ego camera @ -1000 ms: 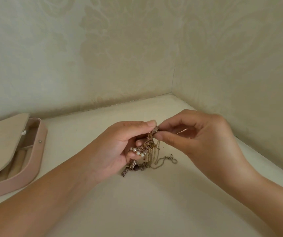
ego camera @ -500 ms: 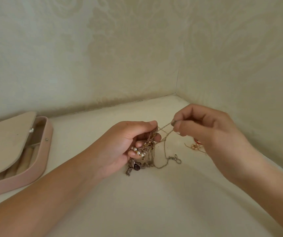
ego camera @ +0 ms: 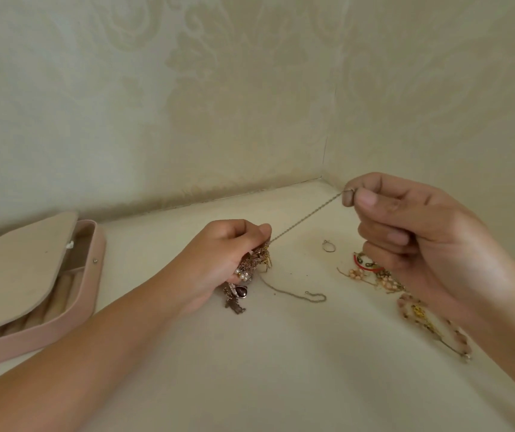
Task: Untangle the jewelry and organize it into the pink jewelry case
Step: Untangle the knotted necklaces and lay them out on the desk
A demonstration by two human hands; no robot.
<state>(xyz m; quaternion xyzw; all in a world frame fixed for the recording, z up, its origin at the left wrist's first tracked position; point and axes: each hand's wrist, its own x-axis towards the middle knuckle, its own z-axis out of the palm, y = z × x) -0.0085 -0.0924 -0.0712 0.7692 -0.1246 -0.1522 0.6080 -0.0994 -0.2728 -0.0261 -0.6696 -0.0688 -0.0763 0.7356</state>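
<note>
Open pink jewelry case (ego camera: 89,294) at tabletop's left edge; mid-tabletop, left hand (ego camera: 219,263) grips knotted gold-and-pearl jewelry clump (ego camera: 254,264), thin silver chain (ego camera: 306,218) taut to right hand (ego camera: 405,241) pinching its end toward the far corner; judged best: pull slowly, slacken clump.

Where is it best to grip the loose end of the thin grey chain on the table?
Pinch the small end loop of the thin grey chain from above, probably: it lies flat and free on the cream table, right of the tangled jewelry bundle.
</note>
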